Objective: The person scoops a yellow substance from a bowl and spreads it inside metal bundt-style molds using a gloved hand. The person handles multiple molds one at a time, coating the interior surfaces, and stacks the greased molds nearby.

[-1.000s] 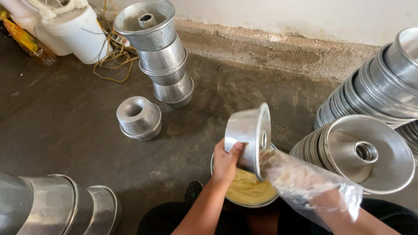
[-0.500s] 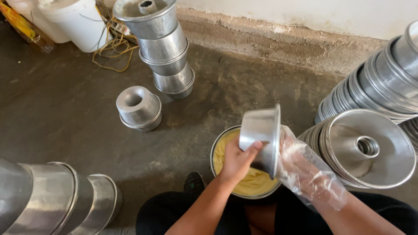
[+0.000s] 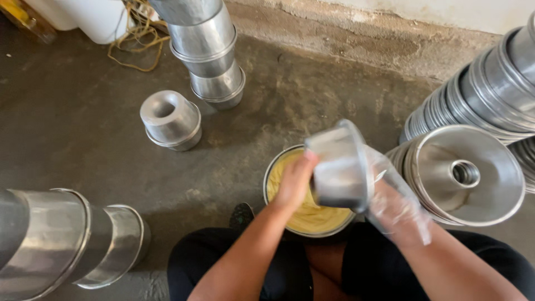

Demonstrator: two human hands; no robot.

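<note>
- Head view: the left hand (image 3: 295,181) grips a ring pan (image 3: 340,167) by its outer wall, over a tub (image 3: 274,173) of yellow grease.
- The bagged right hand (image 3: 393,209) works inside; its fingers are hidden.
- The pan looks light, stiff and probably slick; the rim suits gripping.

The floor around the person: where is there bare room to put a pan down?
Bare floor lies left of the small upturned pan, and between the upright stack and the right-hand stacks. It is crowded around the bowl of yellow paste.
</note>
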